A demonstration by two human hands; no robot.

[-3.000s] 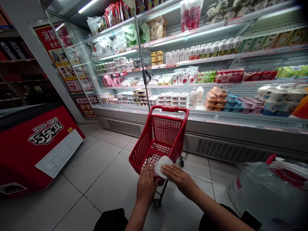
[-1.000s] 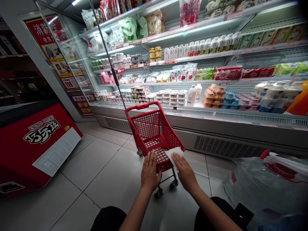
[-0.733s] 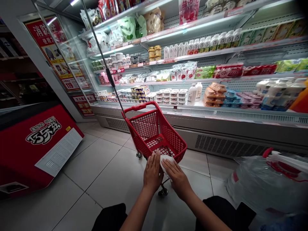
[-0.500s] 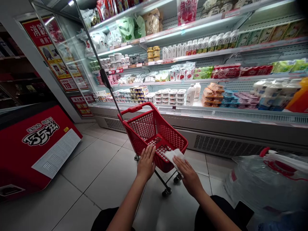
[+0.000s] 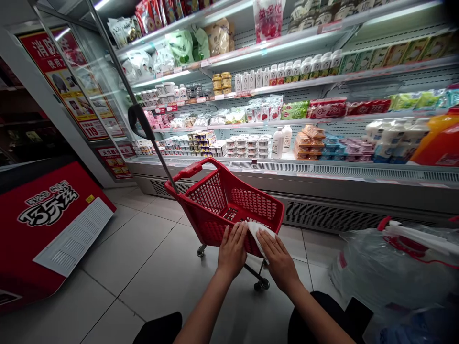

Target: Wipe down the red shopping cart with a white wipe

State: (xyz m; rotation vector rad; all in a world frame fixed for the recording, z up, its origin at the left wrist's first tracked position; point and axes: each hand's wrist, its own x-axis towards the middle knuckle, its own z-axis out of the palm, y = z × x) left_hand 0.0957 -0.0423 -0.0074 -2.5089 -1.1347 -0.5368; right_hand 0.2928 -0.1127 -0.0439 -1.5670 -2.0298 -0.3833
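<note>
A small red plastic shopping cart point(image 5: 207, 228) stands before me on dark wheels, its basket lined with square holes. A tall metal pole with a black loop point(image 5: 141, 121) rises near its handle. My left hand point(image 5: 232, 251) rests on the cart's near rim, fingers stretched out and nothing held. Just to its right, my right hand point(image 5: 278, 258) presses a folded white cloth or tissue point(image 5: 255, 228) against the same edge. Its fingers lie over the cloth, which is partly hidden beneath them.
Behind the cart runs a refrigerated display case point(image 5: 222, 184) stocked with dairy cups, bottles and bags. A red freezer chest point(image 5: 82, 186) stands at left. Large plastic-wrapped water jugs point(image 5: 390, 267) sit at right, near a dark phone-like object point(image 5: 358, 313). Pale tiles point(image 5: 143, 258) cover the floor.
My left hand has slid right along the rim, closer to my right hand. The cart has turned a little, and the cloth is now folded over the edge under my right fingers.
</note>
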